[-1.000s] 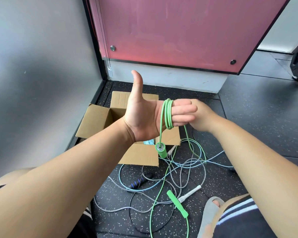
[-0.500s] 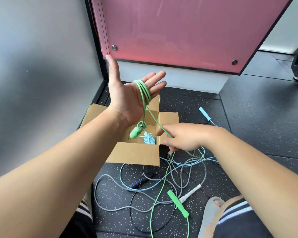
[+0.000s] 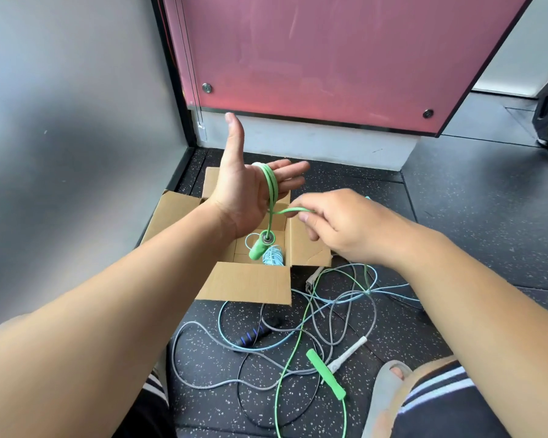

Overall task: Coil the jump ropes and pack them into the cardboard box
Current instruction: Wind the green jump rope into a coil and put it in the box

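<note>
Speckled black floor (image 3: 456, 216), pink wall panel (image 3: 314, 58); left hand (image 3: 244, 197) fingers (image 3: 293, 169) straight inside green rope (image 3: 271, 184), right hand (image 3: 345, 226) pinching it.

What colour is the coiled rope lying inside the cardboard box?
Light blue. The coiled rope shows best in the head view.

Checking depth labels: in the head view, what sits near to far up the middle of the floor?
Nearest first: loose green plastic jump-rope handle → black handle with blue rings → open brown cardboard box → pink wall panel.
</note>
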